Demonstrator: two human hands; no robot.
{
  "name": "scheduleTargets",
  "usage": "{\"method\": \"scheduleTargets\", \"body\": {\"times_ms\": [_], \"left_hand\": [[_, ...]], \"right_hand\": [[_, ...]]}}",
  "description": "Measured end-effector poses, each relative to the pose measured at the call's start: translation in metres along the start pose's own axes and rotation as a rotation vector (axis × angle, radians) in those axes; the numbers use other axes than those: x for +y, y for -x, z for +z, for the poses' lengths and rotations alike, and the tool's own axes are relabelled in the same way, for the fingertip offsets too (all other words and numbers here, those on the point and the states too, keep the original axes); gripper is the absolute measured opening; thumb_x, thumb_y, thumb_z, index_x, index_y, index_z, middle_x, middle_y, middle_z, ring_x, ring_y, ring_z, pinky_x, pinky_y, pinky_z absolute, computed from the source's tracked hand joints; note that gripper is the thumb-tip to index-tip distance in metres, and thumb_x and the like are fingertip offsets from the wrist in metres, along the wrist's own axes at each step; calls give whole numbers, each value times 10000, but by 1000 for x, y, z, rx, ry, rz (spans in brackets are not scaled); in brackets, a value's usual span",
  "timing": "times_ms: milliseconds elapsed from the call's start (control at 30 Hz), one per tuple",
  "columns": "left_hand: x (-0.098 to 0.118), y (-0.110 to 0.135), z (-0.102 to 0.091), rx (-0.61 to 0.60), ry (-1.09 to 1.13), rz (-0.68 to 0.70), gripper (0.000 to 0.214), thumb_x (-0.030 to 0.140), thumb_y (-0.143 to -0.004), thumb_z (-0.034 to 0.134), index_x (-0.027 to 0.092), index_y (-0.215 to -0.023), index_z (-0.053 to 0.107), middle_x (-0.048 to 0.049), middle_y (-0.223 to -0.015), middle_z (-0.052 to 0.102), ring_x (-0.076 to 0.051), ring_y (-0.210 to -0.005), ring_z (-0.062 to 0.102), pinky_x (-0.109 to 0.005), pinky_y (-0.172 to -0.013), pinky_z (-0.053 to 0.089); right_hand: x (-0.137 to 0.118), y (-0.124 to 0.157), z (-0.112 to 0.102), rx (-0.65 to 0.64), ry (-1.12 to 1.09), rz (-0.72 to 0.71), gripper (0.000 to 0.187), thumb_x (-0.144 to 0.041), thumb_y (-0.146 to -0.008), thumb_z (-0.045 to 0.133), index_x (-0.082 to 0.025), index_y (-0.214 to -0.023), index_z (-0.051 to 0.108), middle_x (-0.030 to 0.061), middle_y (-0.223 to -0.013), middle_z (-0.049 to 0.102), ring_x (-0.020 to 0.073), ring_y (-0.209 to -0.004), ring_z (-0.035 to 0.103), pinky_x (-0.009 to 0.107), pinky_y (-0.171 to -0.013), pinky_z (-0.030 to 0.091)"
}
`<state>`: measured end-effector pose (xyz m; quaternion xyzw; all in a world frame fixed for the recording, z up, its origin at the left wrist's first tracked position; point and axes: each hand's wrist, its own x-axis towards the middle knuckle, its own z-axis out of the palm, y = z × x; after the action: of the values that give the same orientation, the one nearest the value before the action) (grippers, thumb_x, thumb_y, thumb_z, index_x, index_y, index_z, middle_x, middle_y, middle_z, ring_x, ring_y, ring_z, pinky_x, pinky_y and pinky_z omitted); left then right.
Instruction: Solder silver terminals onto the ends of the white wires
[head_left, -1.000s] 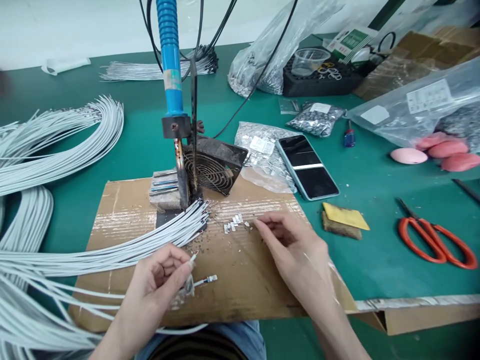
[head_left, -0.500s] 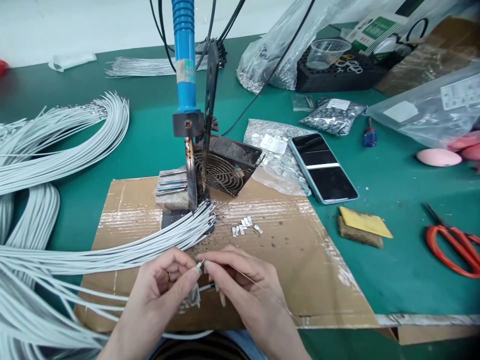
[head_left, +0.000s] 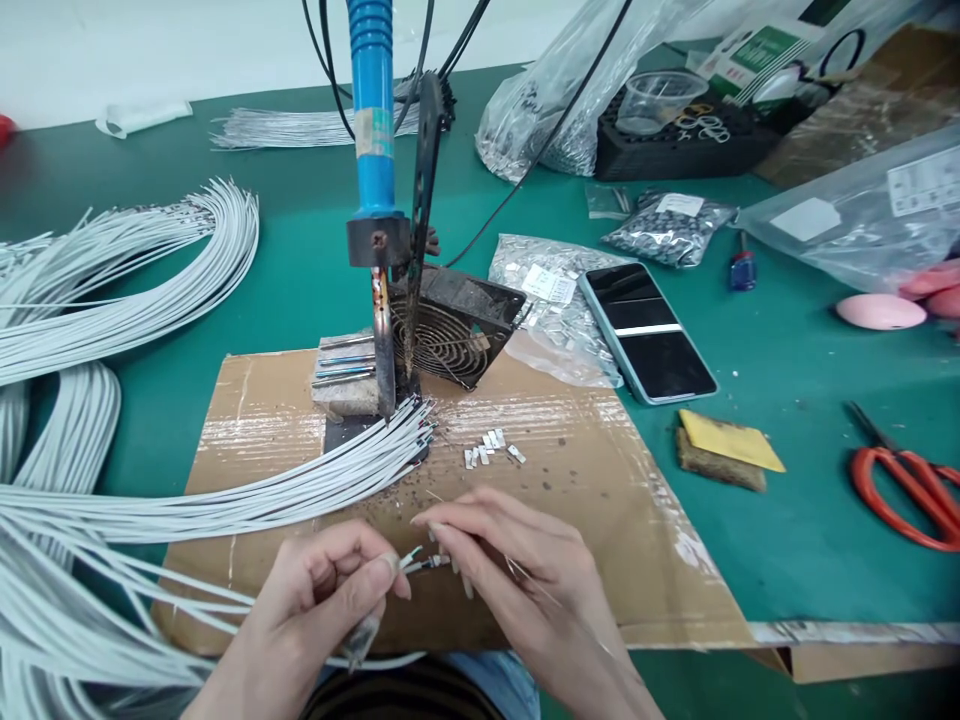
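Note:
My left hand (head_left: 330, 590) pinches a white cable (head_left: 410, 556) between thumb and forefinger, its split end poking out to the right. A small metallic piece (head_left: 435, 562) sits at one branch of that end, close to my right fingertips; whether they touch it I cannot tell. A crumpled greyish scrap (head_left: 364, 638) shows under my left fingers. My right hand (head_left: 517, 570) is closed on a thin solder wire (head_left: 435, 496), which sticks out past the fingertips and trails back over the palm. Beyond both hands, a blue soldering iron (head_left: 373, 150) points down over a bundle of white cables (head_left: 300, 496).
Small white connectors (head_left: 493, 442) lie on the cardboard (head_left: 585, 540). Behind stand a black fan (head_left: 450, 335) and a phone (head_left: 649, 335). To the right are a yellow sponge (head_left: 727, 440) and red-handled scissors (head_left: 896, 490). Coiled cables (head_left: 187, 290) fill the left side.
My hands have moved apart, the right one shifting rightward. The cable end, earlier between both hands' fingertips, now shows in the gap, and the solder tip stands away from it.

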<state>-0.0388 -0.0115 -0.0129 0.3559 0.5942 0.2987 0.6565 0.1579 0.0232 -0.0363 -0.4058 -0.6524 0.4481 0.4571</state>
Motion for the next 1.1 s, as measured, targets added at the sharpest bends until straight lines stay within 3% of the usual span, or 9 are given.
{"method": "scheduleTargets", "body": {"times_ms": [167,267,567,633,733,800,833,967,1100], "left_hand": [[-1,2,-2,2,-18,-2,470,619,-859,729,162,-753,754,25,-588,495,-111,-550,336,-294,-538,185],[-2,3,-2,0,-14,2,459,605,-866,728,161,-750,751,34,-581,463,-108,-548,321,-293,-534,174],[6,4,16,92,5,1,488,604,-756,832,151,-694,662,63,-549,474,-89,-533,338,-239,-522,236],[6,5,14,93,-2,6,490,604,-771,820,143,-690,678,50,-551,493,-94,-536,367,-235,-525,254],[5,7,6,93,38,-6,462,580,-784,825,141,-702,706,32,-561,532,-93,-532,378,-232,-518,251],[4,7,1,99,77,-1,445,566,-784,833,142,-704,727,21,-569,555,-91,-530,370,-233,-515,238],[4,7,0,102,91,6,445,566,-780,837,141,-700,735,15,-571,564,-92,-534,374,-234,-519,239],[6,4,2,105,110,9,465,589,-754,850,137,-696,756,4,-569,578,-92,-538,382,-233,-521,233],[10,5,5,91,142,-28,439,565,-749,866,145,-690,749,25,-557,559,-66,-503,307,-220,-489,197]], "right_hand": [[0,4,-4,-96,22,6,230,-81,-936,694,-189,-1101,811,-3,-791,698,93,-643,624,147,-597,505],[-2,5,-5,-145,46,-27,191,-69,-957,663,-174,-1039,800,8,-800,711,109,-692,648,176,-652,511],[0,8,-10,-215,267,-299,199,-9,-975,571,-128,-1046,714,70,-853,728,169,-740,610,289,-751,557],[2,9,-15,-164,279,-293,220,0,-959,588,-149,-1048,722,55,-840,741,168,-727,634,292,-745,568],[8,11,-26,130,307,-194,278,-14,-929,647,-238,-1049,757,18,-853,762,166,-728,673,284,-721,580],[12,13,-31,282,260,-90,291,-37,-917,682,-289,-1022,784,0,-841,756,149,-674,670,248,-615,561],[13,13,-30,280,203,-45,281,-53,-915,695,-297,-1009,799,-4,-813,745,136,-618,652,229,-547,536],[7,11,-15,68,-4,32,271,-73,-906,713,-277,-1029,842,-7,-723,714,105,-502,583,200,-443,462],[-4,4,-1,-41,-39,-17,280,-57,-912,707,-238,-1086,830,10,-786,740,118,-631,654,192,-591,535]]}}
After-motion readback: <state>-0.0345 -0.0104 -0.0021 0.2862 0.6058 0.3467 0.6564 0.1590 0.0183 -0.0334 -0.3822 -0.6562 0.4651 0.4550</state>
